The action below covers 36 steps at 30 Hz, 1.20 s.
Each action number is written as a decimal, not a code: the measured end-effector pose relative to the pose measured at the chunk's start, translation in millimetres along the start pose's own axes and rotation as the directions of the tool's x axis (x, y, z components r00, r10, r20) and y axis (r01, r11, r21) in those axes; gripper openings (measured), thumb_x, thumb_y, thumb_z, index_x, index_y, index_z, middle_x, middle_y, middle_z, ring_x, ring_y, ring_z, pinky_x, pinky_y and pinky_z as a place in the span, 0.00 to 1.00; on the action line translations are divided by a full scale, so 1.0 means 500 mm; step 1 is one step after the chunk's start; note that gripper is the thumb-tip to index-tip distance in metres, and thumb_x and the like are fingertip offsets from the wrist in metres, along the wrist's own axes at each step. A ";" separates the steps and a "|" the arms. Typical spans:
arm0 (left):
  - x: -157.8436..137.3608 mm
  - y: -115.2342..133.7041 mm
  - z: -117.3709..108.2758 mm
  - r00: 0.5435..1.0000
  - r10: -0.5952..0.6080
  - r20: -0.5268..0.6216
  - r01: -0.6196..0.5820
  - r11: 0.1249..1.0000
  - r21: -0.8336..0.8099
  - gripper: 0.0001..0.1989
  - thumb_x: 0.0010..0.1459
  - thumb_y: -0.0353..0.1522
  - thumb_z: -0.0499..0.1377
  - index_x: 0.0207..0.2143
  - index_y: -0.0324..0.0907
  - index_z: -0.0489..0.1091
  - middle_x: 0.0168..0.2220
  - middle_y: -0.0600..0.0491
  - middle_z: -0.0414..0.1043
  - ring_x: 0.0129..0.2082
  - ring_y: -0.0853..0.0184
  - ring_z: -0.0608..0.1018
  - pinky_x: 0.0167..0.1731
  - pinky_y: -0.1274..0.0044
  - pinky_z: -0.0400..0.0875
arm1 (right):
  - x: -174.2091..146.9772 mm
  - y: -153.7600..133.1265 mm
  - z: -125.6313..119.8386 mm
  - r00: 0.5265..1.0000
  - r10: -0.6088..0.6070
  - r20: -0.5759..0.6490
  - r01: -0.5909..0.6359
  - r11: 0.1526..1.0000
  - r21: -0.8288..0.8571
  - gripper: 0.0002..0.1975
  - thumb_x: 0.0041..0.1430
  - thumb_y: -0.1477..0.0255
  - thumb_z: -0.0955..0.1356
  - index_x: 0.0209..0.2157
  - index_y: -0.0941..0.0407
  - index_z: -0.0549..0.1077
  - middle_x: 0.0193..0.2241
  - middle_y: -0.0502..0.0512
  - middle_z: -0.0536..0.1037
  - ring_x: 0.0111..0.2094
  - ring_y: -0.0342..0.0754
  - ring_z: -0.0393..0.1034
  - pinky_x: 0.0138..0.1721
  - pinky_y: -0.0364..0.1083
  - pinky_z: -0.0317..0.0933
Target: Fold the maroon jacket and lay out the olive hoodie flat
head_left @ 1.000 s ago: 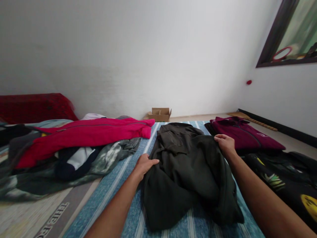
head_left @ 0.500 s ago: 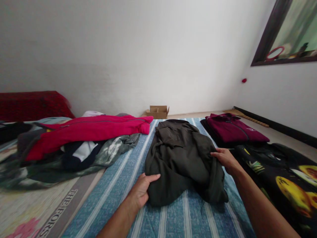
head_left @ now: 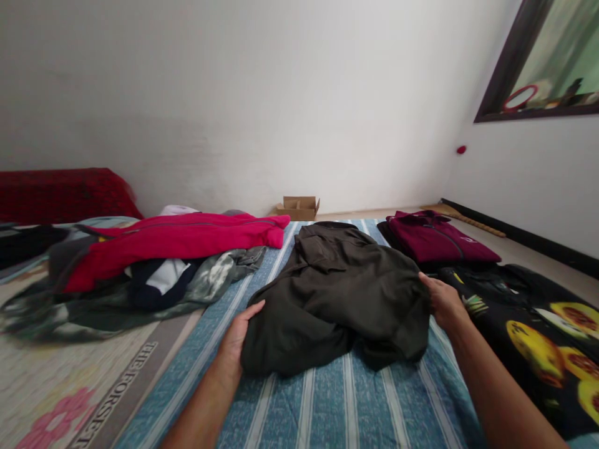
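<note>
red patterned cloth [head_left: 60,194] sits at your far left, low against the wall. next comes a loose heap: a bright pink zipped garment [head_left: 187,240] on top, a navy and white piece [head_left: 161,284] partly under it, and a mottled grey-green garment [head_left: 98,318] below, spreading onto a flowered, lettered mat [head_left: 112,386].

to the right of that, your left hand [head_left: 238,333] has its thumb over the near left side of the dark garment [head_left: 337,299], its fingers clamped on the fabric, mostly hidden. beyond, near the wall, is an open cardboard box [head_left: 299,209]. the dark garment lies rumpled in front of you on the blue striped cloth [head_left: 327,415], between your hands. your right hand [head_left: 444,302] has its fingers clamped on the right side of the same garment.

farther right you have a folded maroon zipped garment [head_left: 440,240] and, nearer you, a black garment with yellow fruit print [head_left: 533,337].
</note>
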<state>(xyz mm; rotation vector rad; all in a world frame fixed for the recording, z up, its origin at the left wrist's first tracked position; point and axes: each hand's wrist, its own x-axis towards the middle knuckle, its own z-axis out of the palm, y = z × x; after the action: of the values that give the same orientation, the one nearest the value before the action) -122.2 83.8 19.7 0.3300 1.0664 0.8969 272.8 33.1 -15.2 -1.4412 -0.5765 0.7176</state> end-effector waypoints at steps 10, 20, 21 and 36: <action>-0.091 -0.056 -0.022 0.953 0.195 0.233 -0.254 0.931 0.261 0.27 0.39 0.27 0.67 0.46 0.40 0.71 0.40 0.46 0.78 0.42 0.53 0.78 0.40 0.70 0.74 | -0.168 0.024 -0.015 0.975 0.176 0.136 -0.172 0.984 -0.038 0.36 0.36 0.80 0.68 0.53 0.54 0.63 0.28 0.52 0.79 0.28 0.52 0.75 0.22 0.44 0.66; -0.087 0.025 -0.076 0.968 0.246 -0.057 -0.223 0.939 0.261 0.08 0.39 0.25 0.62 0.27 0.38 0.72 0.23 0.51 0.77 0.22 0.61 0.79 0.24 0.75 0.75 | -0.183 0.017 -0.100 0.887 0.400 0.232 -0.440 0.883 0.162 0.39 0.34 0.82 0.68 0.54 0.54 0.62 0.26 0.50 0.79 0.24 0.51 0.74 0.27 0.46 0.68; -0.088 0.023 -0.089 0.967 0.249 -0.057 -0.222 0.928 0.299 0.09 0.38 0.25 0.62 0.27 0.37 0.72 0.23 0.51 0.77 0.21 0.61 0.78 0.23 0.75 0.75 | -0.186 0.023 -0.101 0.888 0.410 0.207 -0.438 0.892 0.114 0.40 0.35 0.82 0.68 0.55 0.54 0.61 0.25 0.50 0.79 0.24 0.51 0.74 0.27 0.46 0.68; -0.150 -0.014 -0.134 0.979 0.200 0.039 -0.192 0.833 0.519 0.24 0.34 0.34 0.69 0.37 0.41 0.70 0.31 0.50 0.79 0.33 0.57 0.80 0.33 0.71 0.75 | -0.292 -0.004 -0.120 0.904 0.296 0.309 -0.278 0.955 -0.102 0.40 0.41 0.70 0.74 0.57 0.55 0.59 0.47 0.59 0.75 0.43 0.55 0.73 0.41 0.48 0.68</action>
<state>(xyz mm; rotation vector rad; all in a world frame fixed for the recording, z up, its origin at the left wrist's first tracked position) -190.6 10.0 29.3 0.9037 1.3023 0.7767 219.1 -115.1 -7.0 -1.4878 -0.6430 1.1961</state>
